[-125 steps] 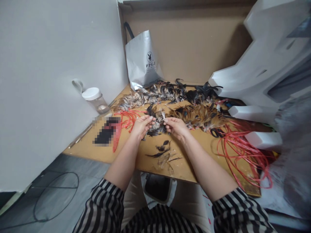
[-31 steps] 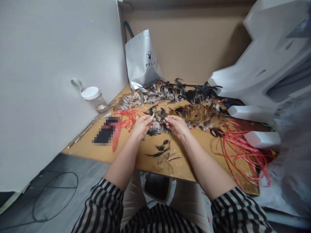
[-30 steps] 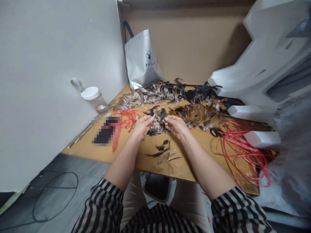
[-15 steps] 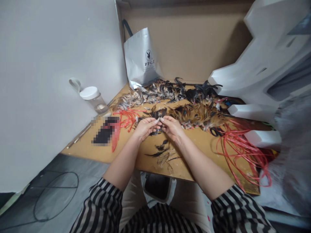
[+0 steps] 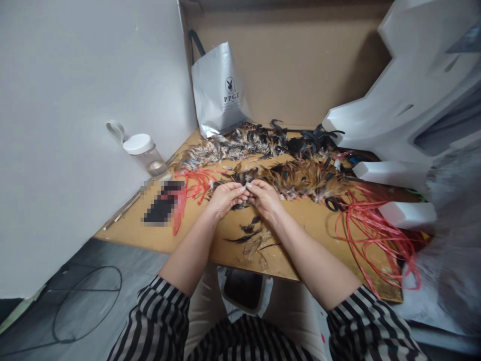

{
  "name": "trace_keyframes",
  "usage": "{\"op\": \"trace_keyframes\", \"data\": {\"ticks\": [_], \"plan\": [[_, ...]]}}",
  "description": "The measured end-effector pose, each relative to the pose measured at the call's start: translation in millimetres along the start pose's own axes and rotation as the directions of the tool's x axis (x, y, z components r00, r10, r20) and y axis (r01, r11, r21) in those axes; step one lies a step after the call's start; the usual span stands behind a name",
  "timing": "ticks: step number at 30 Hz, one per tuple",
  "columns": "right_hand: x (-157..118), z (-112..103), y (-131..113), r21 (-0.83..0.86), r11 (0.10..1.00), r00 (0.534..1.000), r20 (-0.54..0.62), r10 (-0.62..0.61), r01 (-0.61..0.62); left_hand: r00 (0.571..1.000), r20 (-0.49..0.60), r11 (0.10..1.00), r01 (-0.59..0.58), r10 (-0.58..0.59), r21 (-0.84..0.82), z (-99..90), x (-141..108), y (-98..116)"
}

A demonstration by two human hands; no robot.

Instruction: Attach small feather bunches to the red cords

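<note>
My left hand [image 5: 226, 198] and my right hand [image 5: 263, 198] meet at the middle of the wooden table [image 5: 210, 240]. Thumbs and fingertips of both are pinched together over a small bundle of dark feathers [image 5: 244, 174], whose tips show above and below the fingers. Brown feathers [image 5: 308, 178] lie in a row just right of my right hand. Behind them stretches a pile of grey and black feathers [image 5: 259, 140]. A few loose feathers [image 5: 253, 238] rest between my forearms.
Red strings lie left of my hands [image 5: 199, 183] and in a tangle at right [image 5: 376, 235]. A silver bag [image 5: 218, 95] stands at the back. A lidded jar [image 5: 146, 153] is at left, white foam pieces [image 5: 406, 215] at right, a dark bin [image 5: 243, 290] below the table edge.
My right hand has shifted very slightly, with its fingertips still against those of my left hand. Everything else looks the same.
</note>
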State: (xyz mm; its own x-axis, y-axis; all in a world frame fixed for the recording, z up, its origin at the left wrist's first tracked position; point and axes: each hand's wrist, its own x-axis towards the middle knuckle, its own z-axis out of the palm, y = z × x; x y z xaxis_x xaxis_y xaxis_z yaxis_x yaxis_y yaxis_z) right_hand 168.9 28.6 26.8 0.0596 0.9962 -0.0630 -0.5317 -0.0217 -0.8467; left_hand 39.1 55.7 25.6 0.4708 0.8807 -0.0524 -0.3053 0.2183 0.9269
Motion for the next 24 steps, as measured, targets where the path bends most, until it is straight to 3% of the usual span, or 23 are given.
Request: {"op": "trace_keyframes", "data": {"ticks": [8, 13, 19, 24], "plan": [[-4.5, 4.2, -4.1, -0.219, 0.965, 0.989, 0.005, -0.150, 0.147, 0.965, -0.081, 0.955, -0.231, 0.249, 0.185, 2.3, 2.8, -3.0], [-4.2, 1.0, -9.8, -0.384, 0.897, 0.970, -0.011, -0.242, 0.219, 0.976, -0.052, 0.952, -0.192, 0.211, 0.239, 4.1, 0.9, -2.4], [-1.3, -10.7, -15.5, -0.526, 0.791, 0.948, 0.129, -0.290, 0.313, 0.985, -0.025, 0.953, -0.159, 0.171, 0.257, 2.5, -1.7, 0.3], [1.5, -16.9, -15.4, -0.583, 0.739, 0.940, 0.171, -0.296, 0.339, 0.989, 0.010, 0.945, -0.145, 0.149, 0.293, 1.9, -2.6, 1.6]]}}
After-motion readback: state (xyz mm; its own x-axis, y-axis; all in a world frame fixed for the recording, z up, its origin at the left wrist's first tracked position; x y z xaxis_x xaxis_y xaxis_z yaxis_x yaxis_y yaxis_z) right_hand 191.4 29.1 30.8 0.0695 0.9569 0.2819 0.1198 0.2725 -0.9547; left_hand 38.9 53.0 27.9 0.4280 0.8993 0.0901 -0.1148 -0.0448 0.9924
